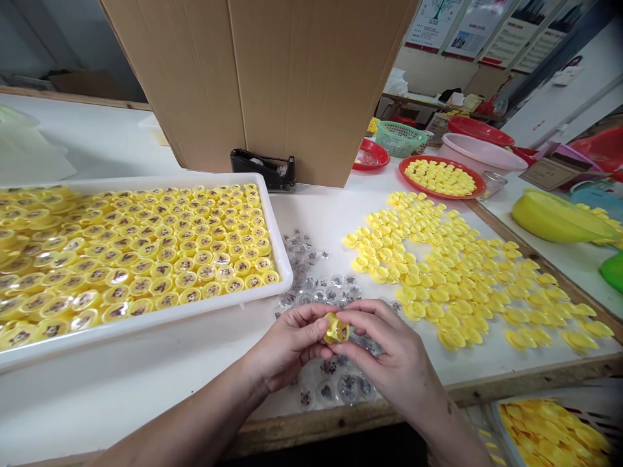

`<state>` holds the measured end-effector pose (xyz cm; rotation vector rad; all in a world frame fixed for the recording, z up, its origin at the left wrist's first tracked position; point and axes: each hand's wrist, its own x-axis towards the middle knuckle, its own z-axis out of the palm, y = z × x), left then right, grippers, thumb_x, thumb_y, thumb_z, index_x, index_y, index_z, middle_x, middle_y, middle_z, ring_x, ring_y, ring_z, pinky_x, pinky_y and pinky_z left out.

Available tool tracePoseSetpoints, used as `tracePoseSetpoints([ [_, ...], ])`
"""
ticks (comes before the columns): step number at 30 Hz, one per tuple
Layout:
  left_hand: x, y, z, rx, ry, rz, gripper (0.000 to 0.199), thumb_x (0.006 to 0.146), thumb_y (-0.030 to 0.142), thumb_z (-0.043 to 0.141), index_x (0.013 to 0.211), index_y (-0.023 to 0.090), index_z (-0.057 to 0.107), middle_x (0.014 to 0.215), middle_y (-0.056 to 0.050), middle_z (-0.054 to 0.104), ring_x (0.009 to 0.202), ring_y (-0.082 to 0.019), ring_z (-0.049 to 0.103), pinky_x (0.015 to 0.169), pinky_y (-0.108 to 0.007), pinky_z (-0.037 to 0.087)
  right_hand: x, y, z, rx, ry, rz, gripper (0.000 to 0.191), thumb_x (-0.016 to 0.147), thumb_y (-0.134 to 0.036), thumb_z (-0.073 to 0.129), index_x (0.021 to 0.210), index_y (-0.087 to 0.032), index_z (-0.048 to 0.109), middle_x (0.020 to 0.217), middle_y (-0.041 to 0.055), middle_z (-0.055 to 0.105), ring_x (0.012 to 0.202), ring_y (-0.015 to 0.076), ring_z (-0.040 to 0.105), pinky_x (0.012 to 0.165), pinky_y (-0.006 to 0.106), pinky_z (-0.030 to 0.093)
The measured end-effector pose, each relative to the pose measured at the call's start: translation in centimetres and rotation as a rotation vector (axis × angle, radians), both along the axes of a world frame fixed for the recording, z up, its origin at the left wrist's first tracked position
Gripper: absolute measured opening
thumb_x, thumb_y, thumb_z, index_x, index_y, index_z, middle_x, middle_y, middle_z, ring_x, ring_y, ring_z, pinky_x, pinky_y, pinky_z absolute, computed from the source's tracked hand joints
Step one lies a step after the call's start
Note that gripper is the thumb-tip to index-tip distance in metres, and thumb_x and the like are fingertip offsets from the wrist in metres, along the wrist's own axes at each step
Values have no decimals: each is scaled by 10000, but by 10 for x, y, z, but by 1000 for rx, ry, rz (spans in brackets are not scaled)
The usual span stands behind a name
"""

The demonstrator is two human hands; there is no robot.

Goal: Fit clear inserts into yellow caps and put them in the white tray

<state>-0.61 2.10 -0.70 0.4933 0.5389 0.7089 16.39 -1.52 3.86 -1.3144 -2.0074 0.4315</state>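
Observation:
Between my two hands, just above the table's near edge, is a small round yellow piece with a printed face on it. My left hand pinches it from the left with thumb and fingers. From the right, the thumb and fingertips of my right hand close on the same piece. Clear round discs with printed pictures lie on the table beneath and beyond my hands. On the right, many yellow pieces are spread over the white tabletop.
A white tray filled with rows of yellow round pieces stands at left. Behind are a cardboard box and a black tape dispenser. A red plate of yellow pieces and several basins stand at the back right.

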Motion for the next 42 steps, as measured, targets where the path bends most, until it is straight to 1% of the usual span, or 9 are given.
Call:
tracePoseSetpoints([
  [3,1,-1,0,-10,16,-11,325,718,306,749,976,125,671,802,-50,661,608,-85,611,547,-163,503,-1,-1,-1,-107,69,-9,247,809,-155,655,1040,-240,627,885,21,590,709,153,594,630,278,517],
  [6,2,-2,-1,0,26,-39,322,744,351,720,953,112,665,742,-54,649,569,-86,602,507,-152,482,-1,-1,0,-184,122,-28,257,779,-138,687,1004,-248,629,829,-9,595,656,134,578,578,246,490],
  [10,1,-2,-1,0,19,-22,326,751,325,717,1001,127,647,773,-54,652,583,-89,605,517,-159,491,-1,-1,-2,-142,74,9,346,828,-136,640,1137,-278,577,818,-20,602,686,134,572,610,245,484],
  [14,1,0,-2,-23,14,-2,304,738,291,732,986,135,650,761,-39,655,572,-80,603,522,-161,496,2,-2,-3,-31,-48,107,323,882,-179,590,1197,-244,557,907,28,615,793,163,589,700,281,501],
  [18,1,-1,-3,-13,25,-25,292,758,306,712,979,127,648,720,-48,659,560,-91,614,507,-157,486,6,-3,1,-51,-102,132,326,922,-181,510,1242,-231,544,908,45,632,806,176,607,715,303,517],
  [29,1,-2,-1,4,15,-1,330,707,284,758,984,144,648,842,-58,666,639,-101,619,555,-178,505,-5,-5,1,-146,56,-67,386,795,-109,652,1141,-247,551,954,8,648,766,153,621,685,264,518],
  [33,1,-2,-2,-1,34,-10,338,704,288,760,988,143,647,801,-51,670,595,-94,619,557,-180,507,-1,-5,3,-101,4,10,272,817,-111,622,1065,-215,580,991,36,629,866,183,600,757,310,508],
  [37,1,-2,-1,-12,36,-10,343,689,294,772,970,140,651,794,-50,670,598,-97,621,545,-175,504,2,-6,4,-137,49,65,280,822,-135,641,1083,-225,592,1015,33,620,900,178,589,758,296,514],
  [42,2,-2,-2,4,45,-4,357,680,298,778,979,148,652,803,-44,670,596,-92,617,548,-178,504,2,-5,-1,-150,89,-19,276,802,-122,662,1050,-223,596,992,24,621,841,159,612,740,282,536],
])
